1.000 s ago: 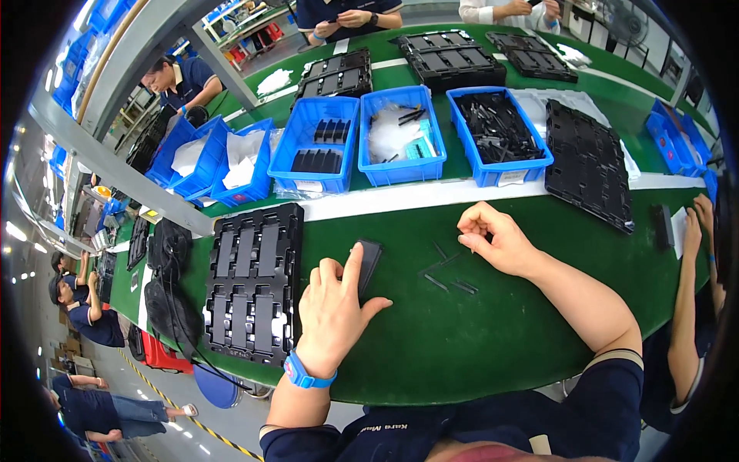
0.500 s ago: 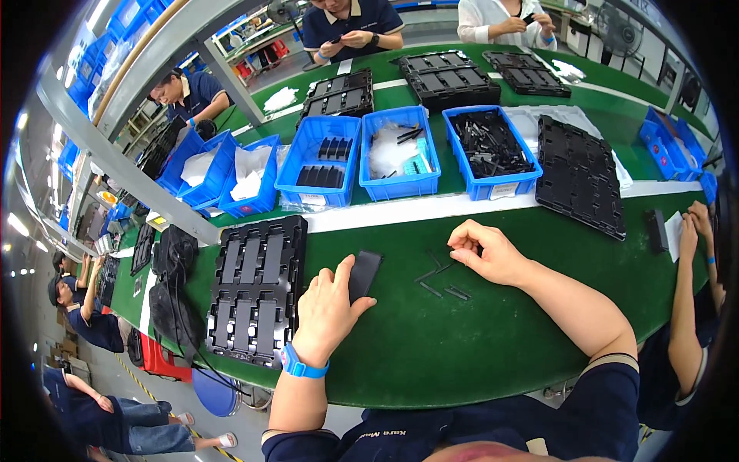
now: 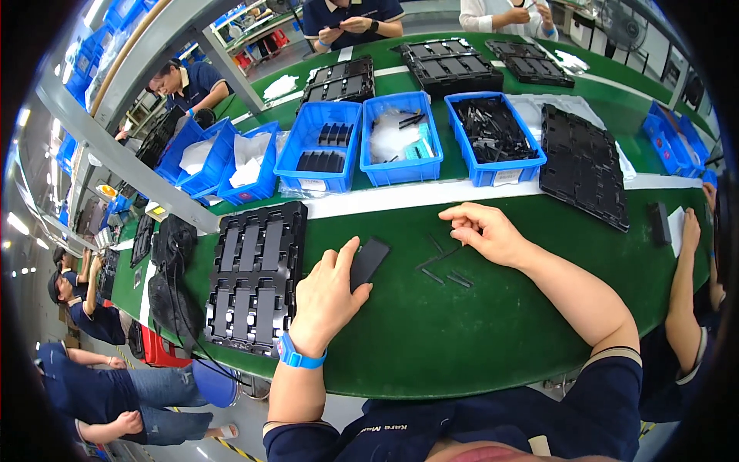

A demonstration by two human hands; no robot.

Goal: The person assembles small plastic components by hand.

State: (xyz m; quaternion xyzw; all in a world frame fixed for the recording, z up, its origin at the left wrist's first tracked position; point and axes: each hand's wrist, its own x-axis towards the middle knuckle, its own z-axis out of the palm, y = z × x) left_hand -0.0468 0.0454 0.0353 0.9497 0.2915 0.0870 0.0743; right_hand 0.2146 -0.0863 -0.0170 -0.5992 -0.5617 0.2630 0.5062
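My left hand (image 3: 327, 296), wearing a blue wristband, lies on the green table with its fingers and thumb around the edges of a flat black rectangular piece (image 3: 371, 262). To the right, my right hand (image 3: 490, 237) hovers just above the table, fingers curled toward the thumb; whatever they hold, if anything, is too small to see. Several thin black strips (image 3: 433, 275) lie scattered below and left of its fingertips. Beside my left hand stands a black moulded tray (image 3: 256, 281) with flat black pieces in its slots.
Blue bins line the far side: one with black parts (image 3: 320, 160), one with plastic bags (image 3: 400, 146), one full of black strips (image 3: 499, 138). Another black tray (image 3: 583, 165) leans at right. A black bag (image 3: 174, 269) with cables lies left. Co-workers sit around the table.
My right hand has lifted its fingertips a little away from the strips. The black piece under my left hand has turned slightly clockwise. The whole view has shifted a little.
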